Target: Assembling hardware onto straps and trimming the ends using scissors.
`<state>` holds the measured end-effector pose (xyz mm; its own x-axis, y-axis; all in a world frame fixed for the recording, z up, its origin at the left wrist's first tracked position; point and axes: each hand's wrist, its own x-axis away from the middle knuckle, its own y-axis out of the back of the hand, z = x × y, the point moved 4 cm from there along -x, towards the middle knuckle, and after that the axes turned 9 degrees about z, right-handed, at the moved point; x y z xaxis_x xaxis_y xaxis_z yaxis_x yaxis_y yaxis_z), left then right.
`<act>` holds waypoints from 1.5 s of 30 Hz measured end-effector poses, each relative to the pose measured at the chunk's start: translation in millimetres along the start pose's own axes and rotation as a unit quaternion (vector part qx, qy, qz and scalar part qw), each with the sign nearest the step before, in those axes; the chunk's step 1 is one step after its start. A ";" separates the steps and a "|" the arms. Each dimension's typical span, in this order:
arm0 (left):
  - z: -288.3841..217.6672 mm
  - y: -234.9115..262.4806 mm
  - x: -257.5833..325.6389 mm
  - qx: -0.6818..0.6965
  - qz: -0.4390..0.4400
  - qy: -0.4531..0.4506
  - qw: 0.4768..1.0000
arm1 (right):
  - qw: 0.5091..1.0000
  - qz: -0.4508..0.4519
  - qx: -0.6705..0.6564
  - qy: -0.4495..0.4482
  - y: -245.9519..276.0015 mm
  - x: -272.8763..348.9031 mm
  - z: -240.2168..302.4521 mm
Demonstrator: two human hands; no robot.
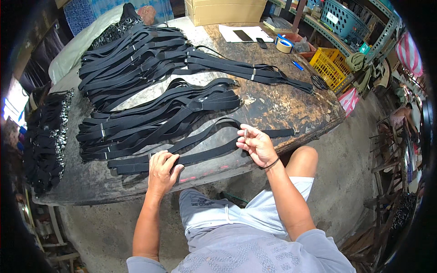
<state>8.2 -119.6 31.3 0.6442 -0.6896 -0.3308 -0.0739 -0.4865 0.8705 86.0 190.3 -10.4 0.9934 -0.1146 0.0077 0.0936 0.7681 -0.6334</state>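
Note:
One pair of black suspenders (207, 155) stretches along the near edge of the table, its straps lying side by side. My left hand (163, 170) grips these straps near their left end, fingers curled over them and thumb to the right. Farther right, my right hand (257, 146) pinches the same suspenders between thumb and fingers, where a small metal piece (246, 134) shows. One strap arches up off the table into that grip, and a short end with a clip runs out to the right. Just beyond lies a bundle of black suspenders (159, 119) with metal adjusters.
A larger suspender pile (132, 59) covers the table's back left; another hangs at the left edge (48, 136). At the back right are a phone (243, 35), tape rolls (284, 44) and a blue pen (297, 66). A carton (225, 11) stands behind; a yellow crate (328, 68) sits beyond the right edge.

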 end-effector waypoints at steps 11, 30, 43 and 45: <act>5.0 -1.4 6.3 -0.007 0.001 0.019 1.000 | 1.000 -0.019 -0.005 -0.011 -5.3 -2.4 -5.6; 6.3 -5.0 0.5 -0.016 -0.012 -0.002 1.000 | 0.948 -0.035 0.313 -0.036 -70.7 -10.2 -5.5; 9.0 -9.4 -6.3 -0.035 -0.041 -0.001 0.999 | 0.917 0.032 0.398 0.003 -93.8 -27.7 2.9; 8.6 -9.1 -6.7 -0.036 -0.042 0.002 0.998 | 0.914 0.039 0.404 0.001 -92.8 -29.1 0.5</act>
<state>-1.9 -115.1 22.4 0.6486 -0.6457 -0.4030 0.0352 -0.5035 0.8633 48.5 122.6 48.6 0.9991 -0.0394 -0.0145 0.0411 0.9884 0.1459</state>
